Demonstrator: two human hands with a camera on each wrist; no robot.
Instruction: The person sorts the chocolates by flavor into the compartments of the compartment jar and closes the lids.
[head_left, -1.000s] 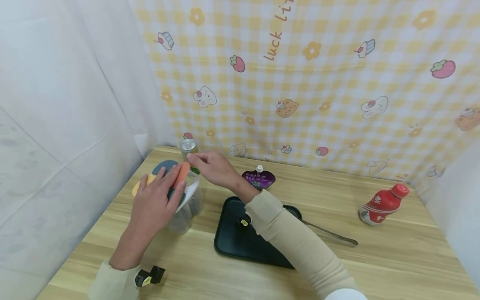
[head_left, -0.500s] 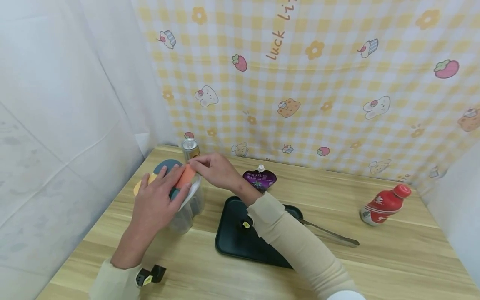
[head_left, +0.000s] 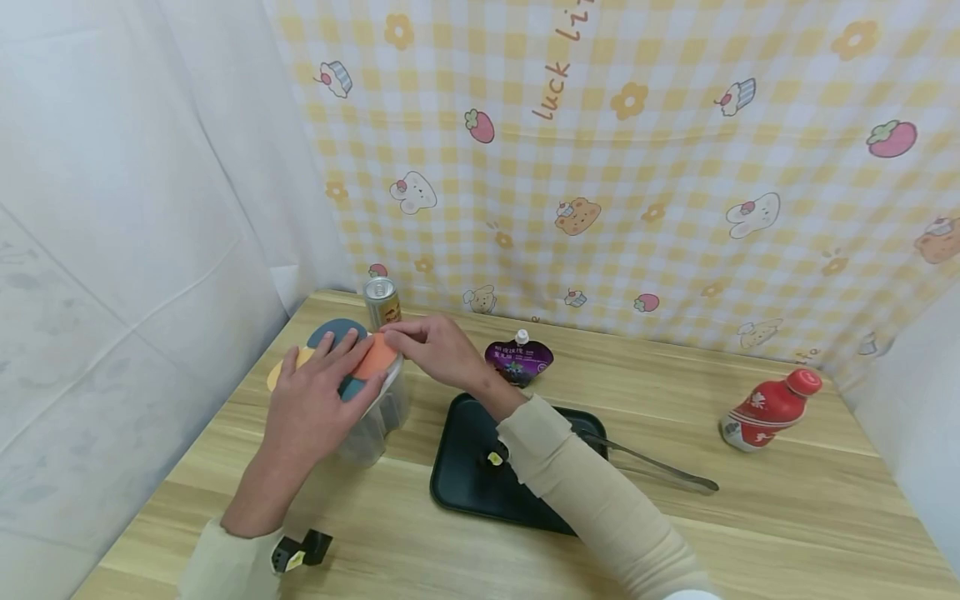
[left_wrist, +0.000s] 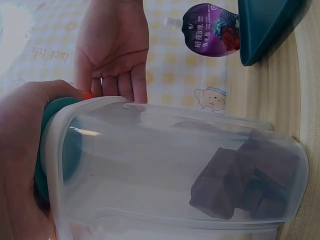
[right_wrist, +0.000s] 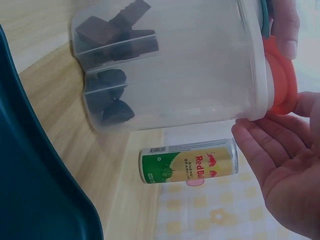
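At the left of the table stands a clear plastic divided container [head_left: 363, 437] with several coloured flap lids on top. Dark brown chunks [left_wrist: 217, 185] lie at the bottom of its compartments. My left hand [head_left: 318, 400] rests with spread fingers across the top, over the teal lid [head_left: 351, 387] and partly over the yellow lid [head_left: 274, 380]. The blue lid [head_left: 337, 332] shows beyond its fingertips. My right hand [head_left: 438, 354] pinches the outer edge of the orange lid [right_wrist: 284, 82], thumb on it and fingers below at the container's rim. The orange lid lies nearly level.
A Red Bull can [right_wrist: 190, 162] stands behind the container. A purple spouted pouch [head_left: 517, 360] is at the back, beyond a dark green tray [head_left: 461, 483]. The metal handle [head_left: 663, 468] of a utensil sticks out of the tray. A red bottle [head_left: 768, 408] stands at the right.
The orange lid has come down from a steep tilt to nearly flat. My right hand has moved down with its edge; my left hand stays on top.
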